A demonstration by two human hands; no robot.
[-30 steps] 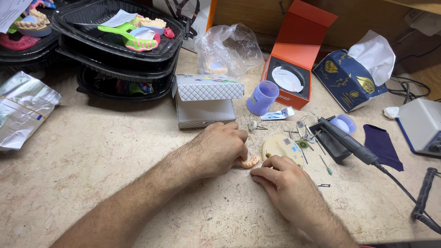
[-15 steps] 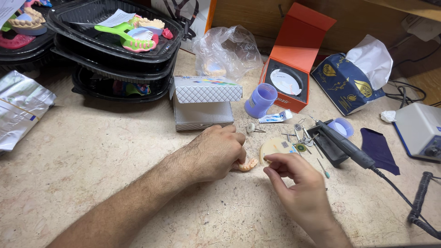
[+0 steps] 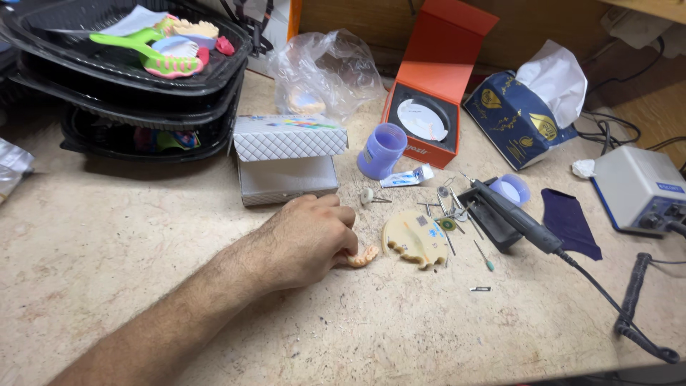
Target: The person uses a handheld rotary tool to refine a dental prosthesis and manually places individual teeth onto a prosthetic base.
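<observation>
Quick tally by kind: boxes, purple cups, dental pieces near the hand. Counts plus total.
Boxes: 3 – white quilted cardboard box, open orange box, dark blue tissue box
Purple plastic cups: 2 –
Dental pieces: 2 – pinkish denture piece at the left hand, cream plaster cast
Total: 7

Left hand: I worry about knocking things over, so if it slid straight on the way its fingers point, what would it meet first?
The left hand points right, gripping a small pinkish denture piece. Straight ahead, the cream dental cast would likely be met first, though depth is hard to judge.
</observation>
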